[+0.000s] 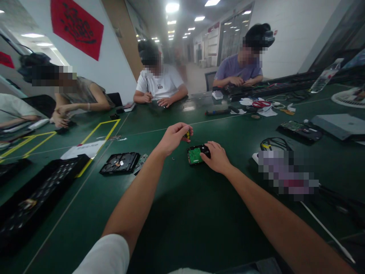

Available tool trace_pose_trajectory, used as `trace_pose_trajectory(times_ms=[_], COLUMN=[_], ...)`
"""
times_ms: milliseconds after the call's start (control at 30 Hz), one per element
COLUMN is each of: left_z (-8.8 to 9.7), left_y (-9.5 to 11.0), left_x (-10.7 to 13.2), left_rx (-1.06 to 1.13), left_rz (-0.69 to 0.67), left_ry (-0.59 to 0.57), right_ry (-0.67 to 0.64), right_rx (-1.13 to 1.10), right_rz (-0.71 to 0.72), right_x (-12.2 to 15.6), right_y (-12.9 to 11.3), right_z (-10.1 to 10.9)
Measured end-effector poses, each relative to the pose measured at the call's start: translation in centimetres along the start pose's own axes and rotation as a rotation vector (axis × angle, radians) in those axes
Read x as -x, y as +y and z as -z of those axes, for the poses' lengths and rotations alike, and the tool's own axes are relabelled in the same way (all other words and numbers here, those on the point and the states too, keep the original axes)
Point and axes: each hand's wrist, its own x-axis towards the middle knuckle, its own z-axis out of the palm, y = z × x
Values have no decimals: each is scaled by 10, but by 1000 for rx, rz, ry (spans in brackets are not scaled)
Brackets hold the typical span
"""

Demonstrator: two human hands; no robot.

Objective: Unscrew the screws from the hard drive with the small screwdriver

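A hard drive (pixel 195 155) lies on the green table with its green circuit board facing up. My right hand (pixel 217 156) grips its right side, thumb over the board and fingers along the far edge. Just beyond the drive's far left corner, my left hand (pixel 177 137) is closed round a yellow-and-black screwdriver (pixel 187 134). Only part of its handle shows; the tip cannot be made out. Tiny screws (pixel 173 158) lie left of the drive. Farther left is an opened black drive casing (pixel 119 163), with a loose circuit board (pixel 140 163) beside it.
A long black tray (pixel 42 194) occupies the left side. Rightward are a cable bundle (pixel 275 144), a blurred-out object (pixel 285 173), another hard drive (pixel 299 131) and a grey box (pixel 339 125). A water bottle (pixel 326 76) stands tilted at far right. Several people work across the table.
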Motion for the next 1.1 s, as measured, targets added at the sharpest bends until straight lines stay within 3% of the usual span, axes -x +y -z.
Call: trace_pose_trajectory(times_ms=[1100], left_z=[1], left_y=[5], left_x=[1], left_rx=[-6], left_rz=[28], left_ry=[-55], right_ry=[-2], right_rx=[-11], right_rz=[0], right_x=[-1], right_y=[3], right_z=[-1])
